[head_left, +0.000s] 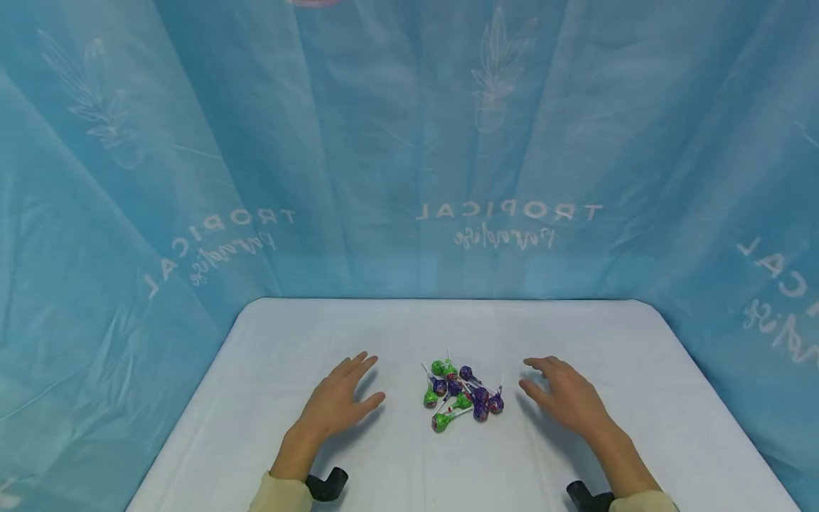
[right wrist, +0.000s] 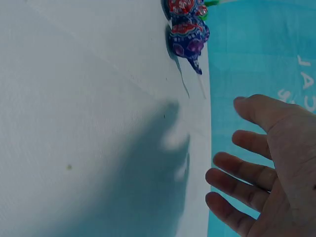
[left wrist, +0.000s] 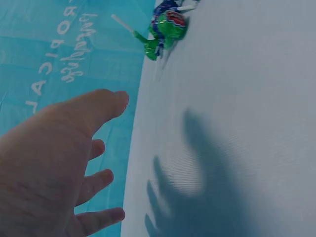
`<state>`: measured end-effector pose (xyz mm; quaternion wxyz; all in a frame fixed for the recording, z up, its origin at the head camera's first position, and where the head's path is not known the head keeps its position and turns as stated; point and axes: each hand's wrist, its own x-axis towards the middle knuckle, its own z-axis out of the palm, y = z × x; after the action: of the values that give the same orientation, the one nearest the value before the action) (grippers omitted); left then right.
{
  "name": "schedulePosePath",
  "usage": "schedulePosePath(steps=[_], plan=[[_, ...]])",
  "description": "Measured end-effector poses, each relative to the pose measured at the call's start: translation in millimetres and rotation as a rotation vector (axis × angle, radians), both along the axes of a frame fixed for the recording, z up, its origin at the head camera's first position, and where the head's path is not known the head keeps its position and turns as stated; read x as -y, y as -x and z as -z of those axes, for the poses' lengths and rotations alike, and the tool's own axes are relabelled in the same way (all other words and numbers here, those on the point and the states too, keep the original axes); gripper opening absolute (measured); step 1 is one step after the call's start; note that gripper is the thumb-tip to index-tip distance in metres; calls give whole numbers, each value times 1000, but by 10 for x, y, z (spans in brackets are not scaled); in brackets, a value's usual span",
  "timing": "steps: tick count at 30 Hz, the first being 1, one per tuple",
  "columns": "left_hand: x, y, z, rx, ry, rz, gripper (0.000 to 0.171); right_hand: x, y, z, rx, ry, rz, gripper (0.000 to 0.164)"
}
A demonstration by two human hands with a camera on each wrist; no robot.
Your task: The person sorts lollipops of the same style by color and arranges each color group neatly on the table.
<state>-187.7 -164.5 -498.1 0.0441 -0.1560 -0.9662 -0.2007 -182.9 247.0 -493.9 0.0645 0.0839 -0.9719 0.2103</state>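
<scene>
A loose pile of wrapped lollipops lies on the white table (head_left: 473, 469), some in green wrappers, some in purple. A green lollipop (head_left: 440, 422) sits at the pile's front, and a purple lollipop (head_left: 495, 404) at its right side. Left of the pile hovers my left hand (head_left: 339, 398), fingers extended and thumb spread, touching nothing. On the other side my right hand (head_left: 566, 398) hangs above the cloth, its fingers relaxed and holding nothing. The left wrist view catches a green lollipop (left wrist: 170, 27) beyond the thumb; the right wrist view, a purple lollipop (right wrist: 188, 38).
Blue curtains (head_left: 384, 142) with mirrored white lettering and plant drawings enclose the table's back and sides. A black wrist mount (head_left: 328, 485) is strapped at the left wrist, another black mount (head_left: 587, 496) at the right. Both hands cast shadows on the cloth.
</scene>
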Motion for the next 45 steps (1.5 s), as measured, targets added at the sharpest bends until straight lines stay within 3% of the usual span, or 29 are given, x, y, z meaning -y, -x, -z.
schedulePosePath(steps=[7, 13, 19, 25, 29, 36, 45], plan=[[-21, -7, 62, 26, 15, -1, 49, 99, 56, 65, 91, 48, -64, 27], [-63, -19, 72, -50, 10, 36, 39, 264, 91, 83, 50, 78, -94, 14], [-200, -3, 63, -112, -47, 33, 33, 463, 212, 47, 85, 64, -81, 16], [-515, 96, -22, -58, -137, 53, 32, 628, 379, -5, 136, 30, -69, 22], [-669, 109, 4, -25, -137, 73, 32, 725, 437, 21, 135, -20, -84, 22], [-744, 71, 33, 23, -149, 115, 32, 817, 450, 39, 141, -47, -96, 19], [-749, 52, 65, 1, -77, 82, 36, 840, 446, 3, 215, -52, -94, 16]])
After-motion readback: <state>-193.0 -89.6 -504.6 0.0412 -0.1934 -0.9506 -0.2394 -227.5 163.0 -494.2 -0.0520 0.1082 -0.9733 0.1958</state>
